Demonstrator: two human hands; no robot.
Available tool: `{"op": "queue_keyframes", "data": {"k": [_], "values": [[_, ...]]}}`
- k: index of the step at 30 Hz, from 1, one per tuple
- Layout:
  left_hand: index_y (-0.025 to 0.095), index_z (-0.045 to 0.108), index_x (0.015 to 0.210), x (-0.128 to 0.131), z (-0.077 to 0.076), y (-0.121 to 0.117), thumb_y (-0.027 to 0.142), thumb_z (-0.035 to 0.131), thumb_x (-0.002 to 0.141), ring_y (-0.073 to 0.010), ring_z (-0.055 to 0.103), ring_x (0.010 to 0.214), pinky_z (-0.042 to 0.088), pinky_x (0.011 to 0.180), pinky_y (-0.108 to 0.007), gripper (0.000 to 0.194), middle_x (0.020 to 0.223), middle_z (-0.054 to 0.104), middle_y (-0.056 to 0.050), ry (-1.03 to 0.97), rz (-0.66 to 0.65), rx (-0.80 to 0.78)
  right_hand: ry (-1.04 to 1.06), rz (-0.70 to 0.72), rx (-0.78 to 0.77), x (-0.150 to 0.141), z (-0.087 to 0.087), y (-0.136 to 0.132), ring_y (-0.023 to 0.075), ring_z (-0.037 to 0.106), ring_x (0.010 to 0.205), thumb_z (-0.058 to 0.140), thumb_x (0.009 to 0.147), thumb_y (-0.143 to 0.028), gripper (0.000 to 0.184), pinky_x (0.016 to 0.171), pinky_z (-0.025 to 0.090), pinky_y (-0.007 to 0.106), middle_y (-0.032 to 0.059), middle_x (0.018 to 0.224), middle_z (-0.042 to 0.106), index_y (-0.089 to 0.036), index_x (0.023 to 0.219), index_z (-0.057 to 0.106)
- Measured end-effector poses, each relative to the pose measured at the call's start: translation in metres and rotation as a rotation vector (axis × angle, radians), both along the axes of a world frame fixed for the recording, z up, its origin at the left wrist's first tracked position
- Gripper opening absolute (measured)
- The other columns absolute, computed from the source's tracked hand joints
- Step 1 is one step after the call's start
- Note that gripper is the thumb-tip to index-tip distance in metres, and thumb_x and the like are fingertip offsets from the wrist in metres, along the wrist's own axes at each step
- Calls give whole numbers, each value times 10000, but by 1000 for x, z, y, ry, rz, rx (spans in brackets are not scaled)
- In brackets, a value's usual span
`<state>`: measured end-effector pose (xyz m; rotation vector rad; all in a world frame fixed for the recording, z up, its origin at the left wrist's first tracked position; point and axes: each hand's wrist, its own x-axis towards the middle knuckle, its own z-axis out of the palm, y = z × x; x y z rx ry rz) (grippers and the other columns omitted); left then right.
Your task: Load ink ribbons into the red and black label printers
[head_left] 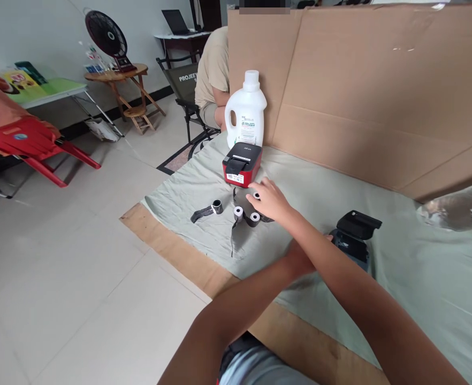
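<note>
On the pale green cloth [188, 187] spread over the low cardboard-edged table, the person's right hand [270, 200] reaches out across the left forearm, palm down and fingers loosely spread. Its fingertips [255, 193] rest on a cluster of small paper rolls [247, 214] with white cores and dark wrapping; one roll sits right under the index and middle fingers, while two more lie just below the hand, touching each other. The hand is not closed around anything: it lies open on top of the rolls rather than pinching one.

A further small roll [217, 206] lies apart to the left with a strip of dark ribbon trailing from it, well clear of the fingers. Just beyond the right hand stands a red and black label printer [242, 163], lid shut, close to the fingertips but not touched. Behind that printer is a white plastic jug [246, 109] with a screw cap, set against the tall cardboard wall [360, 96].

The left hand [300, 259] is crossed underneath the right arm and mostly hidden by it. It seems to rest beside, perhaps against, a dark blue and black device [354, 238] on the cloth, though I cannot tell whether it grips that device or merely lies next to it.

Beyond the cardboard, another person in a beige shirt [212, 69] sits on a folding chair.
</note>
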<state>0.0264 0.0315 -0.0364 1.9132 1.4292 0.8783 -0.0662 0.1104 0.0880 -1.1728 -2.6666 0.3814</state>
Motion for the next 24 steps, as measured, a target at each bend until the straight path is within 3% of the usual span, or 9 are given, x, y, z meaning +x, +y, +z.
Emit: {"op": "queue_keyframes", "data": {"k": [2,5,9,12,15,20,24], "values": [[229,478,1521,-1,1,1,311,538,1016,-230,469,1469,300,1270,-271,515,1552,526,-26,-15,-56,-12,-20,67,-7,-7,13,-7,318,552,1101,527,990,-394,325,903,461,412,142,1114,600,-200,1157,727],[223,462,1534,-4,7,0,371,564,1006,-243,462,1474,249,1296,-300,559,1555,520,-51,-27,-86,-40,-213,156,-58,-16,25,-20,356,509,1097,635,904,-357,224,877,443,436,168,1086,601,-175,927,764],[189,472,1530,-11,20,-1,440,525,1016,-241,432,1495,187,1319,-329,576,1562,508,-86,-39,-115,-70,-367,229,35,-4,18,-38,386,460,1159,736,797,-215,86,891,397,448,196,1197,566,-169,865,759],[194,492,1510,-16,29,-2,437,509,1018,-239,437,1491,131,1332,-413,549,1546,526,-97,-31,-143,-90,-300,254,119,23,5,-48,349,463,1179,656,893,-183,102,902,377,432,172,1215,577,-183,936,748],[198,478,1513,-18,34,-1,426,494,1022,-219,418,1502,130,1334,-438,543,1564,508,-70,-7,-154,-96,-201,264,137,52,-4,-56,283,506,1072,524,1007,-223,206,871,389,401,135,1109,611,-179,965,721],[231,516,1480,-15,40,0,448,510,1003,-229,475,1458,184,1320,-475,524,1508,577,-44,82,-109,-95,-24,194,96,78,-18,-75,280,527,1015,557,983,-228,172,878,430,419,107,1057,628,-216,922,718],[211,554,1437,-11,44,0,438,533,1011,-252,524,1401,295,1273,-500,483,1451,619,-105,156,-58,-72,115,130,42,95,-26,-92,298,572,1039,489,1012,-278,223,876,473,441,80,1030,636,-301,1108,689]]}}
